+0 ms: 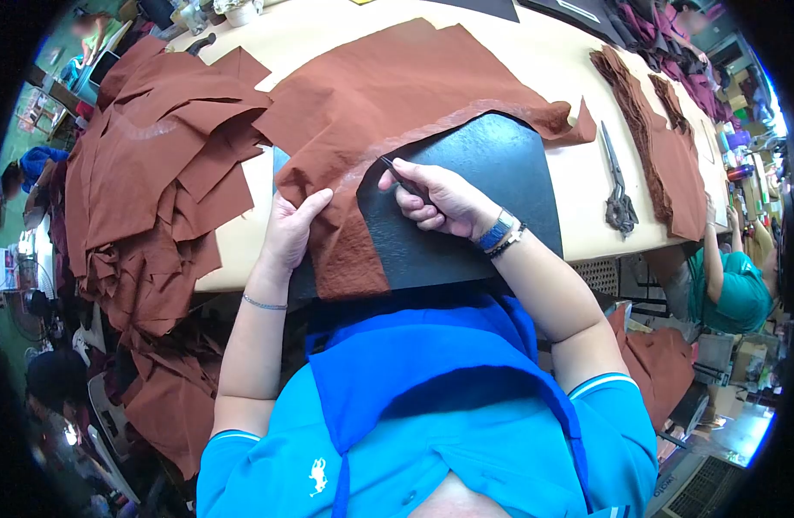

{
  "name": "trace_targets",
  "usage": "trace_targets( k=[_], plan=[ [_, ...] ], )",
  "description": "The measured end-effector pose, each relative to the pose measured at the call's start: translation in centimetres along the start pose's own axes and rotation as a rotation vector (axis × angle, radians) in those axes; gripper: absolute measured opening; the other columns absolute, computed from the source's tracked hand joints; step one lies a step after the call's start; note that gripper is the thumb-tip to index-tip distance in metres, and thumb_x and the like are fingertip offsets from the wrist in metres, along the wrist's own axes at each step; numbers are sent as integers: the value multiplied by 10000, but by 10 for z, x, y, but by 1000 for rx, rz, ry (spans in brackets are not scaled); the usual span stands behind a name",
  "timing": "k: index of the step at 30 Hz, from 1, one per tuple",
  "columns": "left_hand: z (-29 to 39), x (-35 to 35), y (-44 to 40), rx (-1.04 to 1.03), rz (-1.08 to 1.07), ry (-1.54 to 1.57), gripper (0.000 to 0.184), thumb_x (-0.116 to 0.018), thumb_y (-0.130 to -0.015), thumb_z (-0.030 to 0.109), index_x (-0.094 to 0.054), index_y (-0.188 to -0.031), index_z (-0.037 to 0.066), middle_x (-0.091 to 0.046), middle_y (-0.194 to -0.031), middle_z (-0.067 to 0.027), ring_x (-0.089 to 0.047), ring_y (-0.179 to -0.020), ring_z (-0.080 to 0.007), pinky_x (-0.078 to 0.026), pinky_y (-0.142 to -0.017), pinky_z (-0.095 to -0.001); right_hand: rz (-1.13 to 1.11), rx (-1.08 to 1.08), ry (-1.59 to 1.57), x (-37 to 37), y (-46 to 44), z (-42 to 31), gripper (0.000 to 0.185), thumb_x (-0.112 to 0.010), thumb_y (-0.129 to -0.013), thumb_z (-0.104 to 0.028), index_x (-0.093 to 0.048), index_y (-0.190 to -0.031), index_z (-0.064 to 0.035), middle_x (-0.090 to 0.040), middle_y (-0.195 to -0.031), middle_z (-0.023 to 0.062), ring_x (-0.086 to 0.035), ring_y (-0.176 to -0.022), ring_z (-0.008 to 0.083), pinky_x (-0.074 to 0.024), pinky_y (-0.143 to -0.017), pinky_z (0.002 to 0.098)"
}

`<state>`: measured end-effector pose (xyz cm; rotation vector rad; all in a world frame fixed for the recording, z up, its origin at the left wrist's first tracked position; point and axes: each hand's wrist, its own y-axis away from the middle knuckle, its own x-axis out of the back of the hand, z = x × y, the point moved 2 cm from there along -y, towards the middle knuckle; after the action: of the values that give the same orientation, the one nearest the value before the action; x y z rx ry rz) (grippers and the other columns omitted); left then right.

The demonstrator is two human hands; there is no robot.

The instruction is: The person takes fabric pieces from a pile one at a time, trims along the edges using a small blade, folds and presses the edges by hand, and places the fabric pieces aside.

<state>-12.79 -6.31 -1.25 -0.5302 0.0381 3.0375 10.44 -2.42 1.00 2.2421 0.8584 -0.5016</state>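
Observation:
A rust-brown fabric piece (397, 86) is spread over a black mat (483, 216), with a pale line along its curved inner edge. My left hand (295, 226) grips the fabric's near-left part, thumb on top and fingers hidden beneath. In my right hand (444, 200) is a small black pointed tool (400, 180); its exact kind is hard to make out. Its tip meets the curved edge of the fabric, a little right of my left thumb.
A heap of brown fabric pieces (155, 164) hangs over the table's left side. Large scissors (617, 181) lie at right, beside a stack of gathered brown fabric (664, 155). A person in a green shirt (733, 289) sits at far right.

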Motion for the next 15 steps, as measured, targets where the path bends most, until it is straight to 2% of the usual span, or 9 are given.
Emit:
trace_targets(
  k=[9, 15],
  plan=[
    [-4, 3, 1, 29, 20, 21, 336, -642, -922, 25, -605, -1256, 11, -656, -1216, -62, -629, -1092, -138, -498, -951, -293, -49, 31, 41, 2, -2, 3, 357, -419, -1060, -411, -555, -1086, -82, -404, -679, -67, -307, -518, 19, -255, -419, 162],
    [0, -2, 2, 42, 34, 49, 325, -640, -924, 31, -604, -1246, -2, -650, -1228, -73, -624, -1101, -137, -499, -954, -295, 6, -11, 61, -8, -8, -3, 333, -397, -1070, -384, -551, -1072, -89, -398, -660, -67, -304, -510, 23, -256, -418, 171]
  ],
)
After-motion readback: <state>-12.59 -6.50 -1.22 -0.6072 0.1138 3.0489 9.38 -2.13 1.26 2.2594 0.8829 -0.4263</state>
